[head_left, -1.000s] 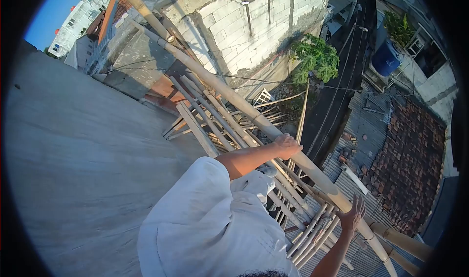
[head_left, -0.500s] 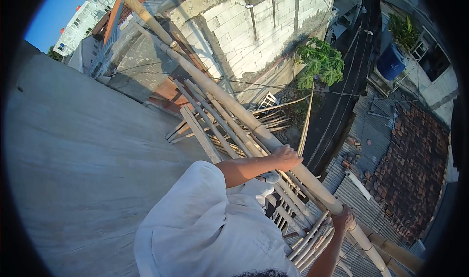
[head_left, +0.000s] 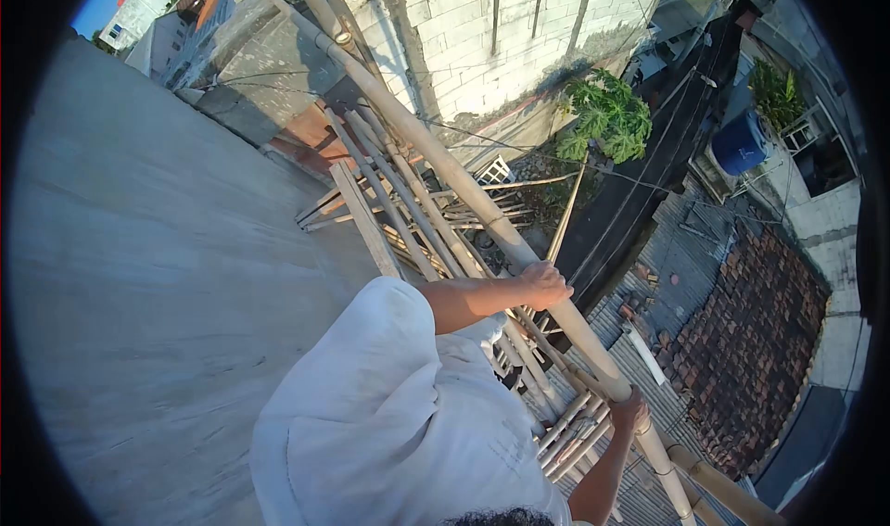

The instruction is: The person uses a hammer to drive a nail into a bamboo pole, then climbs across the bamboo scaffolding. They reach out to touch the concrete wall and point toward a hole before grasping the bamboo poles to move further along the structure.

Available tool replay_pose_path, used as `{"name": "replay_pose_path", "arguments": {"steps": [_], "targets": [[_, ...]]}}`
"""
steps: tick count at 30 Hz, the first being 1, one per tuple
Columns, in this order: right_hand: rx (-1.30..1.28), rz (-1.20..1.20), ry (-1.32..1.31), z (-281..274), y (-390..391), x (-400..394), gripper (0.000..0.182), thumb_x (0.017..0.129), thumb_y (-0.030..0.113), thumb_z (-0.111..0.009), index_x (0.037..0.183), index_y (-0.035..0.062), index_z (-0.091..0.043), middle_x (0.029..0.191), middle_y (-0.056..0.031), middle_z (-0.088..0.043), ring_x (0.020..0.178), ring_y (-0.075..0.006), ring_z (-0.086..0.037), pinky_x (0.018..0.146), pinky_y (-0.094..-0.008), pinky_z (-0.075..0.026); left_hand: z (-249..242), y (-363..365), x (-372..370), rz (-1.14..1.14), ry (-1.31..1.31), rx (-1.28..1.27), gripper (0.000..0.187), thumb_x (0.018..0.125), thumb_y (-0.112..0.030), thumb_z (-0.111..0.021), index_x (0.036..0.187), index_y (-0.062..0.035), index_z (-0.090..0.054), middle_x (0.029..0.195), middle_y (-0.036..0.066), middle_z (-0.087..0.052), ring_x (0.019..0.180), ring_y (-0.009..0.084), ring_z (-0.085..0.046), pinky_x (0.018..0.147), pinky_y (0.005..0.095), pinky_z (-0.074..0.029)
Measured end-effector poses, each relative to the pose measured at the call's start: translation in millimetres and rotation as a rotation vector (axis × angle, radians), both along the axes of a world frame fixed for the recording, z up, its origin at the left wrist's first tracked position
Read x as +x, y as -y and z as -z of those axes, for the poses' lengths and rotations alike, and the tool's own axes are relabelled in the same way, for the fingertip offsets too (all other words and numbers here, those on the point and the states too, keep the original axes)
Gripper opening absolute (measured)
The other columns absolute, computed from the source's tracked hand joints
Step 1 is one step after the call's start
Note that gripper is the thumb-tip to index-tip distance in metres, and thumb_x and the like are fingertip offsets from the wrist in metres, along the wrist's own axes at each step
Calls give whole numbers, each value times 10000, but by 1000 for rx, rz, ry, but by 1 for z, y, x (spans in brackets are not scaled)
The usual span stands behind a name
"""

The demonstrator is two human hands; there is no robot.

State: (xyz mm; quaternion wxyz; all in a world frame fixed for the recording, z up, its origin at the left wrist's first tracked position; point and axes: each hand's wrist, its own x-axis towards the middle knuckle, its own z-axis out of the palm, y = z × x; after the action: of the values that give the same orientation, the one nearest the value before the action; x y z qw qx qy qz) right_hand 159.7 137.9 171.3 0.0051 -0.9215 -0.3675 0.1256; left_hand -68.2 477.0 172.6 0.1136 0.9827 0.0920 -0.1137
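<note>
from my end of the head feed, i had the bamboo pole point(head_left: 584, 341) running slantwise across the view, from the upper left to the lower right, and both hands were on it. the left hand point(head_left: 542, 286) was clenched around the pole near its middle, just as it had been a second earlier. the right hand point(head_left: 631, 411) was what had changed: a second before, i saw it with its fingers spread against the pole, and now it was curled in a grip on it, lower down than the left, as it already was half a second ago. some of its fingertips were hidden from me. the whole view had swung as well, so i saw less sky at the upper left, and the tiled roof point(head_left: 746, 327) and the blue tank point(head_left: 739, 146) sat elsewhere in my picture. the thinner poles point(head_left: 422, 215) lay beside the big one, on the side of the smooth grey wall point(head_left: 185, 248), with a squared timber point(head_left: 364, 218) near them. below and beyond, i could make out the leafy tree point(head_left: 607, 118) next to the dark lane point(head_left: 640, 178).
</note>
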Motion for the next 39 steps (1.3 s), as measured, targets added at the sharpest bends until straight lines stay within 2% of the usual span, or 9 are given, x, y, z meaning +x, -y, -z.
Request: {"name": "replay_pose_path", "arguments": {"steps": [3,10,17,24,30,31,33,35,39], "targets": [[-9,-4,27,1,1,-1,508,535,270,-840,982,131,-642,956,-113,-678,940,-339,-639,842,-490,-462,9,0,1,4,60,20,234,796,-201,-631,1018,-129,-629,776,86,-681,791,284,-699,659,438,-527],[-70,-20,-14,0,-2,4,684,503,293,-900,1108,110,-640,1013,-137,-702,978,-340,-655,841,-464,-498,1,-1,0,-14,78,-2,218,764,-186,-663,972,-130,-638,773,93,-699,805,286,-707,678,438,-543],[-57,-18,26,7,1,7,675,505,280,-896,1107,117,-638,1017,-131,-705,976,-338,-658,846,-465,-495,6,-1,2,-29,51,-21,232,771,-172,-651,1000,-140,-646,802,92,-699,826,291,-704,700,441,-535],[45,31,-55,-6,-3,-6,431,624,281,-811,1017,157,-683,995,-75,-697,981,-279,-641,933,-441,-419,-3,-3,-2,-44,-23,-36,260,831,-147,-572,1089,-123,-590,931,127,-672,945,315,-660,814,470,-483],[61,168,158,11,-6,-25,246,707,289,-737,944,242,-689,929,-6,-645,1007,-221,-593,907,-389,-393,12,-8,2,-51,-149,184,542,740,-210,-692,1242,-153,-497,932,205,-654,916,408,-641,831,521,-486],[53,239,87,8,-9,-28,289,747,294,-710,1033,250,-693,1077,-30,-649,1150,-244,-543,999,-409,-368,28,-16,-3,-46,-113,212,600,720,-239,-725,1266,-152,-492,940,208,-657,919,417,-641,815,516,-494],[206,331,394,30,-14,-51,446,793,262,-673,1235,264,-623,1332,-98,-546,1328,-291,-416,1112,-450,-292,26,-22,-1,8,-123,199,600,703,-266,-751,1234,-134,-505,963,216,-660,926,415,-643,804,510,-504],[396,404,336,20,-8,-86,627,805,235,-665,1402,271,-480,1503,-137,-362,1418,-332,-289,1171,-484,-206,7,-11,5,-8,-182,240,580,700,-268,-759,1198,-105,-512,983,222,-662,926,411,-644,805,513,-505],[521,676,114,37,37,-193,704,773,147,-674,1431,220,-434,1515,-164,-315,1424,-344,-265,1158,-485,-235,-5,-12,11,54,-145,228,575,687,-279,-774,1157,-78,-511,981,227,-661,923,434,-634,814,519,-500]]}}
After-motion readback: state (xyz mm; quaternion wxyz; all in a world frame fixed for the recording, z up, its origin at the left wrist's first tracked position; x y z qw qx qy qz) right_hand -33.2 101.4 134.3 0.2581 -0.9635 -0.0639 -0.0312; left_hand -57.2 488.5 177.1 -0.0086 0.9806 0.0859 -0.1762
